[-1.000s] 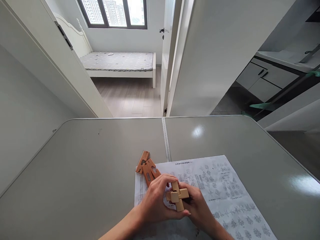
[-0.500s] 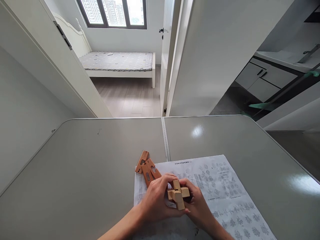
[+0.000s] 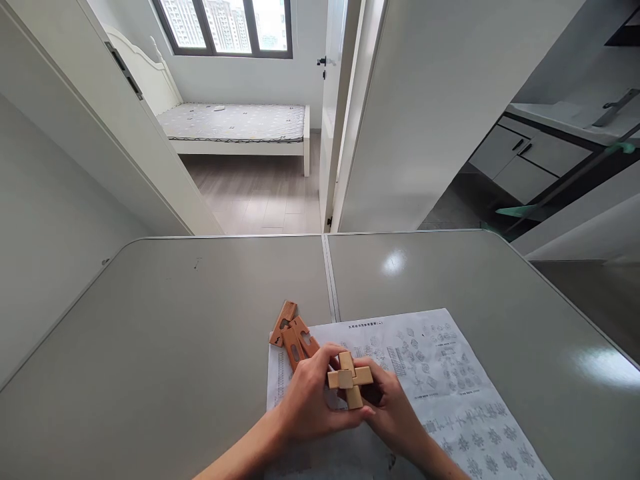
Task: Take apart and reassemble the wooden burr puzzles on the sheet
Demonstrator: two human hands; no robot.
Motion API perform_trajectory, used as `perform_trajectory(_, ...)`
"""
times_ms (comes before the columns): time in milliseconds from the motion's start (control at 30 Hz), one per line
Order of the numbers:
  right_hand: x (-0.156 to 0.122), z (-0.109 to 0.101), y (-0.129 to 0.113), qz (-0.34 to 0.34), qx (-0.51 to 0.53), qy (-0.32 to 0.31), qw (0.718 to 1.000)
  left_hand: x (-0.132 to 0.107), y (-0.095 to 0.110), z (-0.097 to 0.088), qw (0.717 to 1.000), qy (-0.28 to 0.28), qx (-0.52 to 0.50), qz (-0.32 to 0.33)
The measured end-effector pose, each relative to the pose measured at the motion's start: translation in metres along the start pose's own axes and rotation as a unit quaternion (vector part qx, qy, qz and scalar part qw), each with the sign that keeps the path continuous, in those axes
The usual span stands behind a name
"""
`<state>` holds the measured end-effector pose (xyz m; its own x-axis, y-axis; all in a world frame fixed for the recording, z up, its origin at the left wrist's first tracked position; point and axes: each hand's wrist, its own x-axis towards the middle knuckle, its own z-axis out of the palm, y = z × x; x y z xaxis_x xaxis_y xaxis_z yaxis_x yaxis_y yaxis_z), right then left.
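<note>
Between both hands is a light wooden burr puzzle (image 3: 346, 379), its interlocked bars forming a cross. My left hand (image 3: 311, 395) grips it from the left, with the thumb along the near side. From the right, my right hand (image 3: 387, 400) closes on it, fingers partly hidden behind the wood. The two thumbs come close together below the puzzle. Beyond my left hand lie several reddish-brown notched wooden pieces (image 3: 291, 343) in a loose pile. A printed sheet with puzzle diagrams (image 3: 450, 373) lies under the hands.
The grey table (image 3: 150, 347) has a seam (image 3: 329, 280) running away from me and rounded far corners. Past its far edge, an open door (image 3: 333, 113) leads to a room with a bed (image 3: 240, 123). Kitchen cabinets (image 3: 530, 157) stand at the far right.
The burr puzzle has turned in my hands, so its cross face now points more toward me. It has shifted slightly up and left. The reddish pieces and sheet lie as before.
</note>
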<state>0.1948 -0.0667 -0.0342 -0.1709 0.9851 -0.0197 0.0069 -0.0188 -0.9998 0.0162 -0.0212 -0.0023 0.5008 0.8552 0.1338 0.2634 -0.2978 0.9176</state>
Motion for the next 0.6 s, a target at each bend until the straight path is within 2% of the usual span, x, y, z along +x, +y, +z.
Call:
perform_trajectory(233, 0.0, -0.0021, -0.0032, -0.012, -0.039, -0.005, 0.999, 0.0002, -0.0026, 0.0005, 1.0, -0.007, -0.006, 0.009)
perform_trajectory(600, -0.0002, -0.0028, -0.0076, -0.013, -0.039, -0.014, 0.999, -0.001, -0.0064, 0.0002, 1.0, -0.022, -0.006, 0.009)
